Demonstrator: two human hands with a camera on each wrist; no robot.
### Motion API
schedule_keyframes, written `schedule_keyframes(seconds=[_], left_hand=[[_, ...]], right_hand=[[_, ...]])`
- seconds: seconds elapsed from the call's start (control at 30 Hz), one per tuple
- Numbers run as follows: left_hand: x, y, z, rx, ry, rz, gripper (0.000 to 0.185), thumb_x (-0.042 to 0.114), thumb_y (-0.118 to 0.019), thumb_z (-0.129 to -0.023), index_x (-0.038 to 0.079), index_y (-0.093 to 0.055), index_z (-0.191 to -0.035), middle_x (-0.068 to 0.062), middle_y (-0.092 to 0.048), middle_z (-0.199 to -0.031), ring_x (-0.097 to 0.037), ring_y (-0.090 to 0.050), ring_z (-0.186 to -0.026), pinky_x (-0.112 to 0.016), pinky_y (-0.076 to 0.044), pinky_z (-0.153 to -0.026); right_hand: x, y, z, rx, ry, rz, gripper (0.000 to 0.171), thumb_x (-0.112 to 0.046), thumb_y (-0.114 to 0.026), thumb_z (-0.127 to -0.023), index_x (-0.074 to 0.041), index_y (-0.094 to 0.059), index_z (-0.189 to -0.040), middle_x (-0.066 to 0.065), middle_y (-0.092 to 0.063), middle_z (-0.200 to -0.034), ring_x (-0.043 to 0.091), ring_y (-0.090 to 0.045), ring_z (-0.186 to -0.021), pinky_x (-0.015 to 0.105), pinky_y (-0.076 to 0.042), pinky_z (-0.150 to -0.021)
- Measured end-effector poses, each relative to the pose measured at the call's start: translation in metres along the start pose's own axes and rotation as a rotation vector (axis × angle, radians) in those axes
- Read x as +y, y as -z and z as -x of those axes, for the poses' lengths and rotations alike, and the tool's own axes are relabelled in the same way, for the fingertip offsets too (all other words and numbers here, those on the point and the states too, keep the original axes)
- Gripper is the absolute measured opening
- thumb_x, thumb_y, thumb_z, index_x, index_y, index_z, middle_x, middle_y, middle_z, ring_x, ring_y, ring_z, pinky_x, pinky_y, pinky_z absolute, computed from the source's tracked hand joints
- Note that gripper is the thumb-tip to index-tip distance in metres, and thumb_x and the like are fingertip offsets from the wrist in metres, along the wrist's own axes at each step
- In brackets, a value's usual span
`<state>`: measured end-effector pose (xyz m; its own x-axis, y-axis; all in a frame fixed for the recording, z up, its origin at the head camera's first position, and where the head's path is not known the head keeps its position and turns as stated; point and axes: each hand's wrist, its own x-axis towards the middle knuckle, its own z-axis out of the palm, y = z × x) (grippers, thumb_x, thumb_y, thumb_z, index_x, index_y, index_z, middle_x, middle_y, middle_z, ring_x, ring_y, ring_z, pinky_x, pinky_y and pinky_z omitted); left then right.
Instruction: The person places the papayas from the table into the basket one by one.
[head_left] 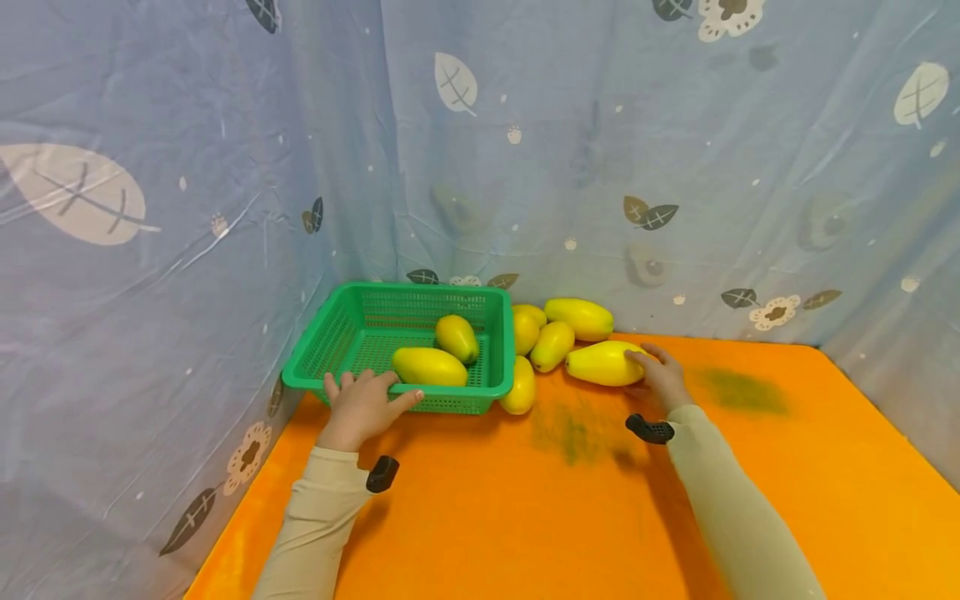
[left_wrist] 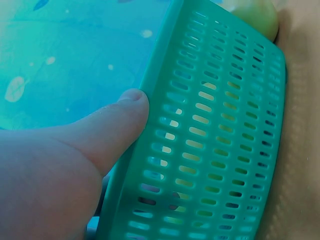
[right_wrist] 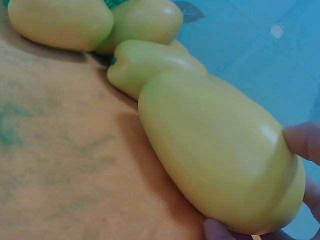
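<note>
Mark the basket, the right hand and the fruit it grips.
Basket (head_left: 472, 392): head view, front rim.
Right hand (head_left: 664, 380): head view, back of the hand.
Fruit (right_wrist: 217, 152): right wrist view, middle of its side.

The basket (head_left: 457, 403) is showing green, the fruit (head_left: 602, 363) yellow, the green-smudged table (head_left: 517, 517) orange, the leaf-and-flower-patterned curtain (head_left: 555, 167) greyish blue.

The left sleeve (head_left: 318, 517) and right sleeve (head_left: 738, 492) are pale beige, each with a small black device (head_left: 382, 474) at its end.

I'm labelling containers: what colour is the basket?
The basket is green, clearest in the head view.
</note>
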<state>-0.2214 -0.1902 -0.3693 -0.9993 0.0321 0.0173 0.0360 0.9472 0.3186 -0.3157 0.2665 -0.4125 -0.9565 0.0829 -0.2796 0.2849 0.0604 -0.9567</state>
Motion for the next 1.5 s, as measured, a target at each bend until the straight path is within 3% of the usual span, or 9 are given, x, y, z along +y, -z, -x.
schedule_keyframes(seconds=[0.13, 0.23, 0.33, 0.6, 0.77, 1.0, 1.1, 1.3, 1.5], left_hand=[[-0.001, 0.000, 0.000, -0.002, 0.001, -0.006, 0.067, 0.060, -0.059, -0.097, 0.009, -0.061, -0.141, -0.029, -0.056, -0.138, -0.062, -0.037, -0.133, -0.082, -0.002, -0.114], [-0.002, 0.001, 0.000, -0.008, 0.007, -0.006, 0.067, 0.060, -0.059, -0.097, 0.010, -0.061, -0.142, -0.028, -0.057, -0.138, -0.062, -0.036, -0.133, -0.082, -0.001, -0.114], [-0.003, 0.003, -0.001, -0.010, 0.013, -0.010, 0.068, 0.061, -0.058, -0.097, 0.010, -0.061, -0.142, -0.028, -0.057, -0.138, -0.061, -0.037, -0.133, -0.082, -0.001, -0.114], [-0.006, 0.006, -0.001, -0.009, 0.026, -0.021, 0.069, 0.062, -0.058, -0.097, 0.009, -0.060, -0.142, -0.028, -0.056, -0.139, -0.061, -0.037, -0.132, -0.082, 0.000, -0.114], [-0.005, 0.001, 0.001, -0.010, 0.026, -0.013, 0.068, 0.062, -0.058, -0.097, 0.011, -0.060, -0.143, -0.027, -0.055, -0.140, -0.060, -0.037, -0.133, -0.082, -0.001, -0.115], [0.003, -0.003, 0.003, -0.012, 0.025, 0.009, 0.067, 0.061, -0.059, -0.097, 0.011, -0.061, -0.143, -0.027, -0.054, -0.142, -0.059, -0.037, -0.135, -0.081, 0.000, -0.116], [0.006, -0.004, 0.002, -0.014, 0.028, 0.009, 0.068, 0.061, -0.059, -0.097, 0.011, -0.061, -0.142, -0.027, -0.054, -0.143, -0.059, -0.037, -0.135, -0.081, 0.000, -0.116], [0.006, -0.004, -0.001, -0.014, 0.030, 0.013, 0.070, 0.062, -0.060, -0.096, 0.010, -0.061, -0.142, -0.027, -0.055, -0.141, -0.059, -0.036, -0.136, -0.080, 0.001, -0.117], [0.002, 0.000, -0.002, -0.003, 0.025, 0.007, 0.069, 0.062, -0.060, -0.096, 0.009, -0.062, -0.140, -0.027, -0.057, -0.137, -0.059, -0.038, -0.134, -0.081, 0.000, -0.116]], right_hand=[[0.000, 0.002, 0.001, 0.011, -0.007, -0.055, 0.083, -0.041, -0.057, -0.103, -0.015, -0.010, -0.166, 0.018, -0.026, -0.164, 0.007, -0.063, -0.085, 0.034, -0.059, -0.095], [-0.010, 0.000, 0.006, 0.021, 0.001, -0.141, 0.080, -0.036, -0.062, -0.102, -0.015, -0.016, -0.164, 0.007, -0.042, -0.145, 0.008, -0.063, -0.087, 0.030, -0.059, -0.092], [-0.029, -0.007, 0.012, 0.019, 0.033, -0.221, 0.075, -0.032, -0.066, -0.100, -0.019, -0.023, -0.160, -0.004, -0.044, -0.132, 0.011, -0.060, -0.094, 0.029, -0.058, -0.091], [-0.095, -0.080, 0.025, -0.042, 0.176, -0.273, 0.072, -0.025, -0.066, -0.100, -0.018, -0.027, -0.160, 0.010, -0.032, -0.156, 0.017, -0.058, -0.111, 0.030, -0.059, -0.090], [-0.110, -0.146, 0.034, -0.091, 0.250, -0.188, 0.065, -0.023, -0.067, -0.100, -0.016, -0.035, -0.157, 0.014, -0.041, -0.146, 0.022, -0.060, -0.116, 0.041, -0.056, -0.104], [-0.098, -0.210, 0.038, -0.084, 0.269, -0.101, 0.059, -0.019, -0.071, -0.097, -0.016, -0.047, -0.150, 0.017, -0.047, -0.150, 0.030, -0.062, -0.117, 0.049, -0.056, -0.102], [-0.087, -0.224, 0.037, -0.098, 0.251, -0.019, 0.061, -0.020, -0.071, -0.098, -0.015, -0.044, -0.152, 0.019, -0.041, -0.154, 0.031, -0.060, -0.115, 0.050, -0.055, -0.100], [-0.073, -0.234, 0.040, -0.141, 0.292, 0.209, 0.062, -0.020, -0.070, -0.099, -0.014, -0.042, -0.153, 0.021, -0.034, -0.161, 0.038, -0.042, -0.143, 0.053, -0.048, -0.107], [-0.070, -0.237, 0.044, -0.164, 0.301, 0.238, 0.056, -0.025, -0.068, -0.099, -0.016, -0.046, -0.150, 0.020, -0.038, -0.159, 0.038, -0.040, -0.147, 0.054, -0.046, -0.111]])
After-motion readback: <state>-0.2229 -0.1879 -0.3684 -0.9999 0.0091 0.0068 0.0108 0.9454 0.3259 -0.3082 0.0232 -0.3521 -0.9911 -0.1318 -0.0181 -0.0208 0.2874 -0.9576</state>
